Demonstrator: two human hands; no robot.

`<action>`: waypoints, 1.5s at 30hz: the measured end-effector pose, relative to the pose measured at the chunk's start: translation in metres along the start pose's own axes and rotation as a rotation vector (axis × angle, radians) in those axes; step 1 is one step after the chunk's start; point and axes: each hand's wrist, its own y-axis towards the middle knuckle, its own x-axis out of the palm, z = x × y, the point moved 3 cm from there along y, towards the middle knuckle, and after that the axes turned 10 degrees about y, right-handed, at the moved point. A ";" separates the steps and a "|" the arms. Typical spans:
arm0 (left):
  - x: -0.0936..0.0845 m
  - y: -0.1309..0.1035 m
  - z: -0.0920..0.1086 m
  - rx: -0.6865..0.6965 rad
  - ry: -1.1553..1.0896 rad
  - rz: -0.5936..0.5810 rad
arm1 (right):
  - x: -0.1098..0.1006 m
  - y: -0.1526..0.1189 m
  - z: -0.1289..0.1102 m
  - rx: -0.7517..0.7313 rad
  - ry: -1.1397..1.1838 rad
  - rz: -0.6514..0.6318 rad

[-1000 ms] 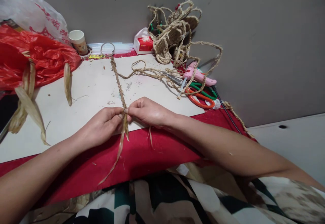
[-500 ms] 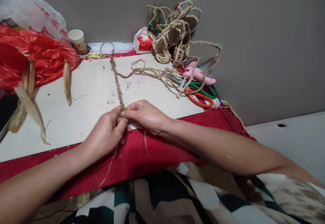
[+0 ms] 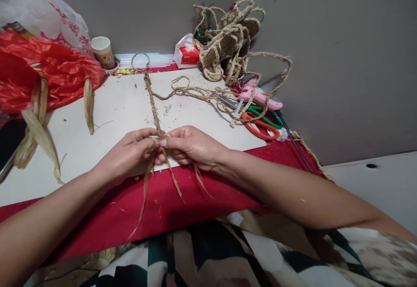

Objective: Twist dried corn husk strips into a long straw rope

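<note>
A thin brown braid [image 3: 153,107] of dried husk runs down the white board [image 3: 120,100] toward me. At its near end my left hand [image 3: 137,150] and my right hand [image 3: 187,146] meet, each pinching fibre with thumb and forefinger. One loose strand [image 3: 172,176] hangs down between the hands over the red cloth. Another strand [image 3: 143,202] trails below my left hand, and a short one [image 3: 202,180] dangles under my right. The fingers hide the exact point where the strands join the braid.
Dried husks [image 3: 39,130] lie at left beside a red plastic bag [image 3: 55,70]. A paper cup [image 3: 102,51], a metal ring [image 3: 140,61] and a tissue pack [image 3: 188,52] stand along the back. At right are coiled rope [image 3: 224,44], a pink glue gun [image 3: 257,96] and orange-handled scissors [image 3: 260,131].
My hands have drawn slightly apart at the braid's end. A middle strand now shows hanging between them. The whole view has shifted a little.
</note>
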 end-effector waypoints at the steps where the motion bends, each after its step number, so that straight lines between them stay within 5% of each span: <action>1: 0.004 0.000 -0.002 -0.048 -0.043 -0.075 | -0.001 0.000 0.000 0.001 -0.009 -0.016; 6: 0.000 0.001 -0.004 -0.045 0.143 -0.049 | -0.009 0.003 -0.004 0.001 -0.162 -0.050; 16: -0.004 0.007 -0.013 -0.016 0.356 -0.067 | -0.006 -0.003 -0.015 -0.233 -0.890 -0.020; 23: -0.001 0.004 -0.010 0.005 0.339 -0.026 | -0.002 -0.012 -0.023 -0.268 -1.150 -0.018; 31: 0.000 -0.001 -0.011 0.032 0.244 0.020 | 0.012 -0.019 -0.022 -0.272 -1.076 -0.075; 40: 0.008 -0.007 -0.014 0.008 -0.092 -0.012 | 0.034 -0.033 0.002 -0.322 -1.587 0.126; 45: 0.007 -0.007 -0.014 -0.029 -0.102 -0.043 | 0.043 -0.059 0.023 -0.266 -1.657 -0.045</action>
